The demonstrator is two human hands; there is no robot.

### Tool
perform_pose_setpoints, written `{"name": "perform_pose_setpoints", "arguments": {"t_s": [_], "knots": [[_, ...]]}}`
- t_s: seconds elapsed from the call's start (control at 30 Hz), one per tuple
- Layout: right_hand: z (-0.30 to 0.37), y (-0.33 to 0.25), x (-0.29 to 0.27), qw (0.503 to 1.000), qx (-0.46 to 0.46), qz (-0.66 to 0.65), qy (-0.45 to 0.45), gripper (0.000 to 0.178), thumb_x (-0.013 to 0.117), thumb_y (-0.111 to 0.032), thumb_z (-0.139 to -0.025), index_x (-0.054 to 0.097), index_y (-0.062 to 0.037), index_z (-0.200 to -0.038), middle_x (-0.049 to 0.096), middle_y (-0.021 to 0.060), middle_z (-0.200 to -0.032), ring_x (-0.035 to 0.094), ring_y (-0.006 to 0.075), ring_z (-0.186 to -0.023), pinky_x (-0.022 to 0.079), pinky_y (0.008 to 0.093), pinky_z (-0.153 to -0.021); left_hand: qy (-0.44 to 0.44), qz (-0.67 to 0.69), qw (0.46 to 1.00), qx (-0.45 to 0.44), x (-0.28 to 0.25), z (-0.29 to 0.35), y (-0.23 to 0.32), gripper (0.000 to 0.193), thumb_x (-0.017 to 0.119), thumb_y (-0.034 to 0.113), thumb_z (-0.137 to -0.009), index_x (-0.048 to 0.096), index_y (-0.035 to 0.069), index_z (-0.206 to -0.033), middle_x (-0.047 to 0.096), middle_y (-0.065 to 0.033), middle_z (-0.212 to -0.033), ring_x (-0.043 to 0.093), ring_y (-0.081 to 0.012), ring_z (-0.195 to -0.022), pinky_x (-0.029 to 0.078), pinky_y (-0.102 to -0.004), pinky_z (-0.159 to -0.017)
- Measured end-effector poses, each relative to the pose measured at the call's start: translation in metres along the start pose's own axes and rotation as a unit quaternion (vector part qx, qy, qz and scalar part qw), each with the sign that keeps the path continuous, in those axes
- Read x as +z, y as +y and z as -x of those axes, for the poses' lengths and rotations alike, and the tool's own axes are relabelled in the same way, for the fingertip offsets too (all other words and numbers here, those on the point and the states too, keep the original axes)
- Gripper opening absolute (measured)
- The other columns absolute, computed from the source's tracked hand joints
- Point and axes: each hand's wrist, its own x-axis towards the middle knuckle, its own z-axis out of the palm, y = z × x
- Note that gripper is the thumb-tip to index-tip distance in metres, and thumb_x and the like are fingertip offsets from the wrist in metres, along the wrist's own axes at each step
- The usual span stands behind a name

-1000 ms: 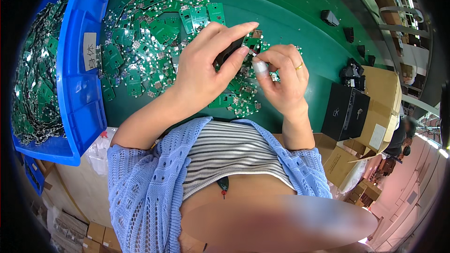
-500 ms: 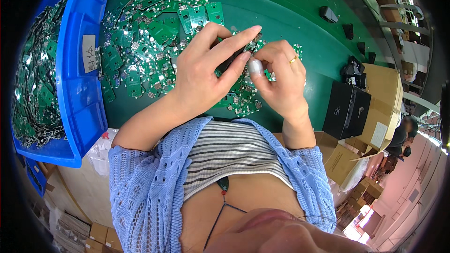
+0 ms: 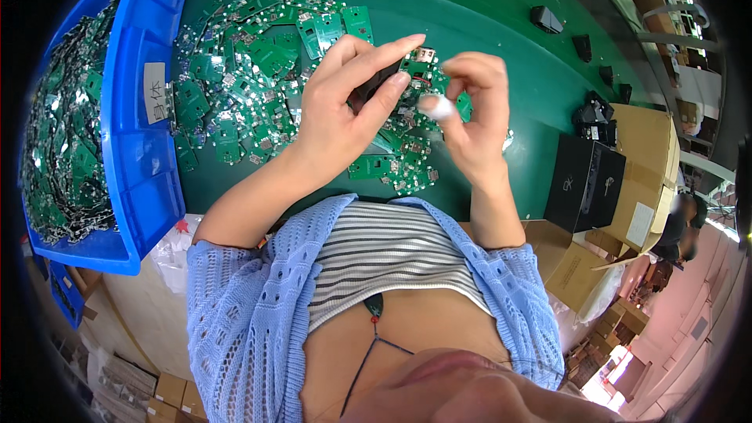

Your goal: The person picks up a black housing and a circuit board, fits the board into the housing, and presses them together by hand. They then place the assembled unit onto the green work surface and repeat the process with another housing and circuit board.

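Observation:
My left hand (image 3: 338, 106) is closed around a dark flat piece (image 3: 379, 84), its fingers on top and the thumb below. Most of that piece is hidden by the fingers, so its exact kind is unclear. Just past those fingertips shows a silver connector (image 3: 424, 55); whether it belongs to the held piece I cannot tell. To the right, apart from the left, hovers my right hand (image 3: 479, 125), with a white wrap on one digit and a ring. Its fingers are bent but apart, with nothing seen between them. Green circuit boards (image 3: 270, 55) lie spread under and around both hands.
A blue bin (image 3: 145, 180) full of circuit boards stands at the left. On the right are a black box (image 3: 583, 184) and an open cardboard box (image 3: 646, 164). Dark blocks (image 3: 546, 19) sit along the green table's (image 3: 478, 19) far side. Another person (image 3: 680, 227) is far off right.
My right hand has drawn away from the left, and its fingers have spread. The left hand keeps its hold on the dark piece and has shifted slightly.

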Motion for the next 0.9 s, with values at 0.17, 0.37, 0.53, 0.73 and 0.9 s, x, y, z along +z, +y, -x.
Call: {"name": "perform_pose_setpoints", "arguments": {"t_s": [0.17,0.37,0.53,0.73,0.9], "knots": [[0.014,-0.009,0.017,0.947,0.232,-0.221,-0.003,0.045,0.064,-0.014,-0.081,0.041,-0.003,-0.118,0.047,0.0064,-0.1,0.05,0.0091,-0.079,0.047,0.0216,-0.061,-0.009,0.022,0.999,-0.024,0.001,0.001,0.004,0.036,0.063,0.007,-0.079,0.061,0.015,-0.113,0.045,-0.0018,-0.074,0.041,-0.0098,-0.06,0.035,-0.0219,-0.052],[0.016,-0.003,0.027,0.941,0.146,-0.302,0.046,0.026,0.057,-0.01,-0.086,0.043,-0.0029,-0.107,0.048,0.0064,-0.104,0.05,0.0069,-0.078,0.045,0.0201,-0.057,-0.001,0.009,0.999,0.041,0.006,0.006,-0.002,0.035,0.063,0.009,-0.079,0.06,0.013,-0.114,0.047,-0.0026,-0.077,0.045,-0.0112,-0.065,0.039,-0.0225,-0.056],[0.009,0.007,0.028,0.924,0.269,-0.267,0.047,0.024,0.055,-0.008,-0.087,0.042,-0.0002,-0.107,0.057,0.0054,-0.084,0.053,0.0073,-0.062,0.044,0.0191,-0.049,-0.013,0.042,0.998,-0.052,0.017,0.01,-0.018,0.043,0.058,0.012,-0.083,0.049,0.01,-0.125,0.051,-0.0094,-0.089,0.052,-0.0188,-0.078,0.044,-0.0285,-0.067],[0.013,-0.004,0.019,0.919,0.254,-0.289,0.09,0.022,0.053,-0.001,-0.086,0.041,-0.0018,-0.105,0.055,0.0056,-0.077,0.053,0.008,-0.059,0.043,0.0196,-0.05,-0.036,0.032,0.997,-0.066,0.015,0.006,-0.024,0.035,0.047,0.005,-0.088,0.045,0.004,-0.123,0.052,-0.0118,-0.105,0.054,-0.0198,-0.092,0.045,-0.0282,-0.08],[0.022,-0.007,0.013,0.92,0.199,-0.319,0.106,0.022,0.052,0.002,-0.085,0.037,-0.0051,-0.099,0.053,0.007,-0.087,0.05,0.0087,-0.063,0.042,0.0195,-0.056,-0.046,0.342,0.882,-0.32,0.006,-0.005,-0.006,0.029,0.048,0.003,-0.088,0.049,0.003,-0.117,0.054,-0.0028,-0.107,0.053,-0.0105,-0.096,0.047,-0.0254,-0.079]]}}
